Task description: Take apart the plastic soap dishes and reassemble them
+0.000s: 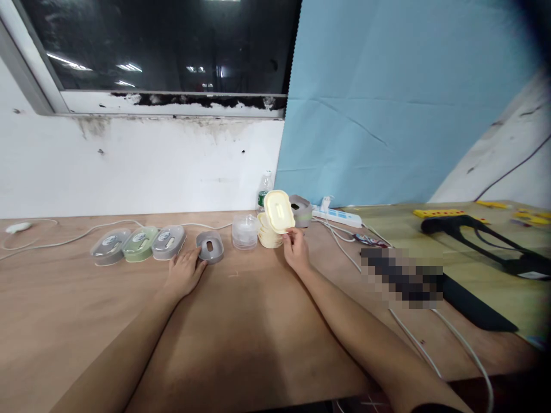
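Observation:
My right hand [296,250] pinches the lower edge of a pale yellow rounded tray [279,211], holding it up and tilted. Just below and behind it stands a stack of pale yellow trays [269,238]. With fingers spread, my left hand [187,271] rests on the table, its fingertips touching the left side of a grey oval dish [216,245] with a slot in its middle. Clear plastic covers [244,234] are stacked between the grey dish and the yellow trays. Past the yellow stack sit more grey dishes [303,215].
Left of my left hand are lidded boxes, two grey [111,248], [169,243] and one green [140,245]. A water bottle [266,186] stands by the wall. White cables, a power strip [340,216] and a black frame-like object [473,241] lie to the right.

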`<state>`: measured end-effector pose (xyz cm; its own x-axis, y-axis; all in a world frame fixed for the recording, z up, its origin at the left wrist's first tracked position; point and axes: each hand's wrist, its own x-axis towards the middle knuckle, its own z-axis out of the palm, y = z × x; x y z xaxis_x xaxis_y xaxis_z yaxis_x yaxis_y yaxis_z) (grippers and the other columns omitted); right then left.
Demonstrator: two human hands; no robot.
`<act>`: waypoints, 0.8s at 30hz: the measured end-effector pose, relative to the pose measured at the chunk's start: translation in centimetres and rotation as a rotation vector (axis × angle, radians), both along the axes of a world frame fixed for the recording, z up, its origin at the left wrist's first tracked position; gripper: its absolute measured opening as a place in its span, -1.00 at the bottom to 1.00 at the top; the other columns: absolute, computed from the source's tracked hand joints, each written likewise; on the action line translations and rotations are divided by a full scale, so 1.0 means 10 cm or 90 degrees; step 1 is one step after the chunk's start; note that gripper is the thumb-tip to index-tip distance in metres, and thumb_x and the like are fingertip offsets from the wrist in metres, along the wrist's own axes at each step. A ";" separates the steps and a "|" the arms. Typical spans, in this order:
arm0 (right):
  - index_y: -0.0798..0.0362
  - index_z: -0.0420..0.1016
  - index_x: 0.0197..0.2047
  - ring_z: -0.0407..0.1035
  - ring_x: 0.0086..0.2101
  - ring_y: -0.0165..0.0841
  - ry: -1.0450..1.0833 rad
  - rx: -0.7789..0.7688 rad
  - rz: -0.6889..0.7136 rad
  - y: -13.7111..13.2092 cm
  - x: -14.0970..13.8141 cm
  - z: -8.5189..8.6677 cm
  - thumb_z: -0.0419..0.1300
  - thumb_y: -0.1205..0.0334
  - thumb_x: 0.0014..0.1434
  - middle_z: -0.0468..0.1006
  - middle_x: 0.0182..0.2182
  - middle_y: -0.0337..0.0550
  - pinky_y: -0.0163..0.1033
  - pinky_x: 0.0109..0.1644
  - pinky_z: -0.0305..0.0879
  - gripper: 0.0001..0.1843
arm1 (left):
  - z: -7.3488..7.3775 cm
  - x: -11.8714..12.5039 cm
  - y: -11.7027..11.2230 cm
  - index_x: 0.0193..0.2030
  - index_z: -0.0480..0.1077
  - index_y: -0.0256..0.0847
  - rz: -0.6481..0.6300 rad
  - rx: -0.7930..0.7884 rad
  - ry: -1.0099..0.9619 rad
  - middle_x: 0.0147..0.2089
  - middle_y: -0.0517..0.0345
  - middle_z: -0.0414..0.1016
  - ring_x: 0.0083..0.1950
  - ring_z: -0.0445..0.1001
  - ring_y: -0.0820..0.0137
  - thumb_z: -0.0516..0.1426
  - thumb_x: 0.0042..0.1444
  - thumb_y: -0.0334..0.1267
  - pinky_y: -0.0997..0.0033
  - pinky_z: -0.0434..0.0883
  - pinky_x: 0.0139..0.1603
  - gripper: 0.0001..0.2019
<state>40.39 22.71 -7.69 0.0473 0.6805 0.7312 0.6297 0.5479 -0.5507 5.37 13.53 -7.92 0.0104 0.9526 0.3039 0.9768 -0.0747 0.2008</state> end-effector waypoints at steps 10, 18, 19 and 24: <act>-0.01 0.39 -0.30 0.34 -0.54 -0.38 -0.162 0.071 0.162 -0.35 -0.27 0.01 0.19 0.05 0.08 0.49 -0.53 -0.23 -0.26 -0.38 0.27 -0.79 | 0.04 0.01 -0.01 0.36 0.04 -0.18 0.032 0.023 -0.020 0.24 -0.15 0.34 0.29 0.24 0.09 -0.04 0.24 -0.01 -0.09 0.01 0.31 -0.41; 0.00 0.38 -0.20 0.32 -0.54 -0.38 -0.227 -0.022 0.329 -0.55 -0.37 0.09 0.08 -0.17 0.19 0.46 -0.56 -0.24 -0.28 -0.41 0.21 -0.61 | 0.27 0.13 -0.18 0.31 0.06 -0.21 -0.173 0.188 -0.037 0.22 -0.13 0.33 0.25 0.26 0.13 0.02 0.22 -0.01 0.09 0.12 0.27 -0.42; 0.00 0.38 -0.22 0.32 -0.54 -0.38 -0.221 -0.043 0.319 -0.56 -0.37 0.10 0.05 -0.13 0.23 0.45 -0.56 -0.25 -0.29 -0.42 0.19 -0.64 | 0.30 0.15 -0.21 0.29 0.10 -0.21 -0.219 0.187 -0.036 0.17 -0.11 0.38 0.20 0.31 0.15 0.01 0.23 -0.04 0.10 0.15 0.24 -0.46; 0.02 0.30 -0.47 0.23 -0.54 -0.42 -0.188 -0.162 0.285 -0.53 -0.41 0.13 -0.05 -0.07 0.31 0.33 -0.60 -0.30 -0.32 -0.46 0.06 -0.56 | 0.33 0.26 -0.28 0.19 0.24 -0.24 -0.310 0.163 -0.046 -0.14 -0.02 0.53 -0.07 0.45 0.24 -0.04 0.29 -0.16 0.20 0.30 0.00 -0.62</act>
<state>36.27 17.36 -6.41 -0.4657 0.7429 0.4809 0.5143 0.6694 -0.5361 8.00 10.73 -4.57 0.4017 0.7387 0.5413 0.8015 -0.5695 0.1824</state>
